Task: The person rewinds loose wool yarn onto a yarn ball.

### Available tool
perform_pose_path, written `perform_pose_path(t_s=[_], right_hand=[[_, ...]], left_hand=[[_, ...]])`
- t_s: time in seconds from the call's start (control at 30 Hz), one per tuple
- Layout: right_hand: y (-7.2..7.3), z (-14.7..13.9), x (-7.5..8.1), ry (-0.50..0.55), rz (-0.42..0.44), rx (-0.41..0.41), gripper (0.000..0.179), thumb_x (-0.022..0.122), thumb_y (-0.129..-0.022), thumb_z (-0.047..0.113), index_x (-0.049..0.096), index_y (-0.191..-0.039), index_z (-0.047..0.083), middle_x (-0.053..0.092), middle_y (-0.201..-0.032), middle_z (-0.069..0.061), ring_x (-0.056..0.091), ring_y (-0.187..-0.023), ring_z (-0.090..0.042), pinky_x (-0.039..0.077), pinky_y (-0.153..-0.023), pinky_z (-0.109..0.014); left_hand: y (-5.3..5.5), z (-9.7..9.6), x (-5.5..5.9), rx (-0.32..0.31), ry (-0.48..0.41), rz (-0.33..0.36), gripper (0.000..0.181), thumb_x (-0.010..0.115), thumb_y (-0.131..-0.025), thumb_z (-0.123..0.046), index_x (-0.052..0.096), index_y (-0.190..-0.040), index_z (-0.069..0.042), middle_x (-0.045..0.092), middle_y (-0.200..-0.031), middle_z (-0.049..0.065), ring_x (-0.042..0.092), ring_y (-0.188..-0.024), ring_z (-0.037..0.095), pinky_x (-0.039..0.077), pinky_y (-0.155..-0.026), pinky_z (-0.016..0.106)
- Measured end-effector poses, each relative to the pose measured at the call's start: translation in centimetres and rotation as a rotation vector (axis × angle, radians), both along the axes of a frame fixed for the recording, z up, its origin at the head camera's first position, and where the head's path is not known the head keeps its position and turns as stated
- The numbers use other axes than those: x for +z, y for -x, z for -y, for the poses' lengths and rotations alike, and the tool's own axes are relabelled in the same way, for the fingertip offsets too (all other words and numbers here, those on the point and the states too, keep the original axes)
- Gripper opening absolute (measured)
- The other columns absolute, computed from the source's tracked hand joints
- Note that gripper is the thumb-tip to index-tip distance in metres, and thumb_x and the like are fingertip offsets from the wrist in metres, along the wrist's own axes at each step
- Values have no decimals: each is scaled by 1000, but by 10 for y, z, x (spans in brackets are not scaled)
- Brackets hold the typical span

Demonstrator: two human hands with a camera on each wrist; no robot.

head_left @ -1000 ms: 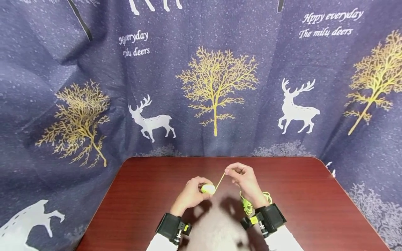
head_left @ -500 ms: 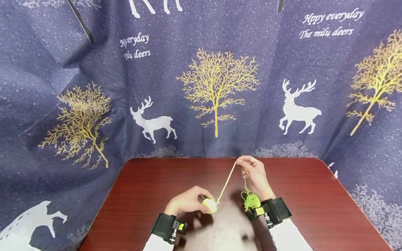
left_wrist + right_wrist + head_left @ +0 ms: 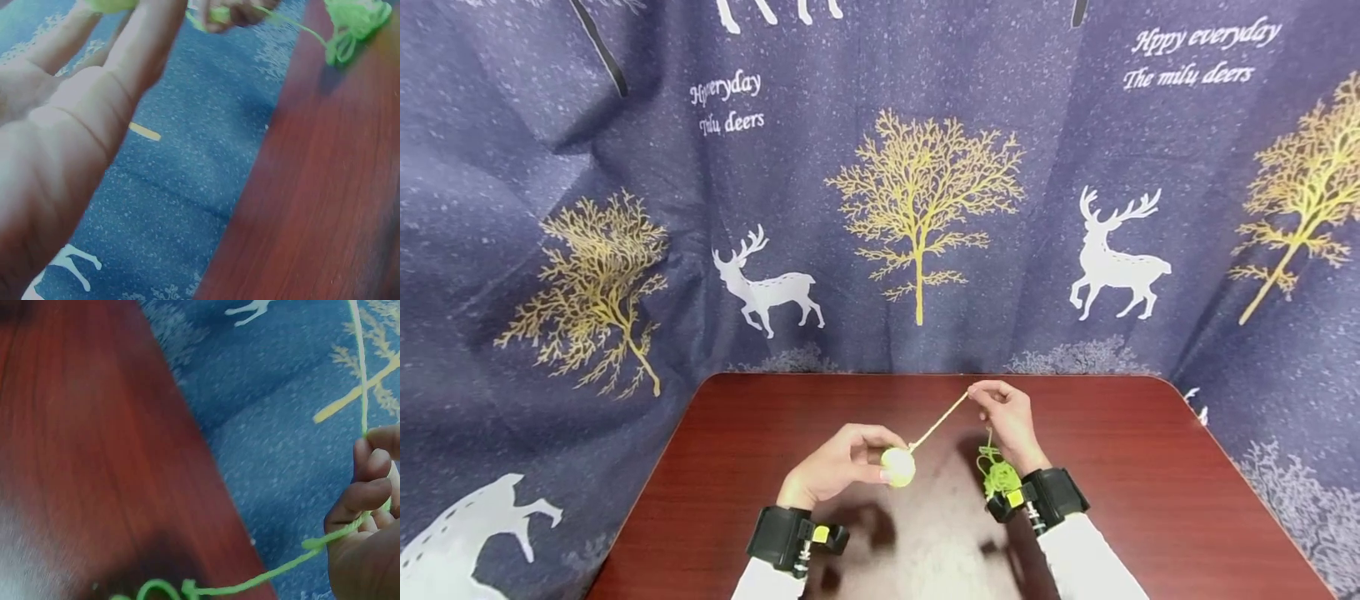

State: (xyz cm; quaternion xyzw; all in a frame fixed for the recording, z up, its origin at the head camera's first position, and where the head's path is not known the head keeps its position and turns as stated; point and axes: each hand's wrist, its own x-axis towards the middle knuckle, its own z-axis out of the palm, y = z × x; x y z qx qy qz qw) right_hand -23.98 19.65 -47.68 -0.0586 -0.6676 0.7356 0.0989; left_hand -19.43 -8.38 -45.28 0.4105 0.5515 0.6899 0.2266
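Observation:
My left hand (image 3: pixel 846 460) holds a small ball of yellow-green yarn (image 3: pixel 898 467) between thumb and fingers, above the table. From the ball a strand of yarn (image 3: pixel 942 422) runs taut up to my right hand (image 3: pixel 1009 421), which pinches it between thumb and forefinger. In the right wrist view the strand passes through the curled fingers (image 3: pixel 359 500) and leaves as a tail (image 3: pixel 269 575). That tail leads down to a loose yarn tangle (image 3: pixel 1000 477) on the table beside my right wrist. Only the ball's lower edge (image 3: pixel 111 5) shows in the left wrist view.
The reddish-brown wooden table (image 3: pixel 760 425) has rounded far corners, and bright glare lies on its near middle. Behind it hangs a dark blue curtain (image 3: pixel 865 350) printed with deer and trees. Each wrist wears a black camera strap (image 3: pixel 782 537).
My right hand has moved right and slightly away, drawing out a longer strand. My left hand dipped with the ball, then rose and turned it, so the strand now leaves its top.

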Motion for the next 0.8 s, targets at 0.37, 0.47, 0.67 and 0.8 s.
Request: perform_pose_path(t_s=[0.37,0.47,0.67,0.8], right_hand=[[-12,11,-27,-388,-7,14,8,70,-76,11,67,-83,10,63,-76,-10,55,-62,-27,45,-51,-29],[-20,18,-33,-516,-31,78,6,71,-76,13,66,-79,15,62,-72,-4,56,-63,-26,45,-53,-28],[-51,32,-30,-691,-176,332,7,69,-76,13,65,-80,17,64,-75,5,58,-71,-13,47,-69,-30],[-70,35,-21,-692,-255,530,4,68,-79,19,64,-82,19,63,-77,10,58,-74,-8,48,-71,-29]], left_hand=[[10,-3,11,303,-403,167,36,48,-87,7,47,-123,4,57,-115,13,58,-101,24,44,-90,47],[15,-8,14,422,-475,237,34,50,-89,4,45,-123,2,53,-119,14,57,-105,23,41,-93,45],[26,-18,13,702,-518,312,43,63,-82,-4,43,-120,3,51,-121,21,56,-106,25,40,-94,44],[32,-23,7,918,-396,235,47,71,-76,-8,48,-115,2,55,-115,23,58,-101,28,44,-88,48]])
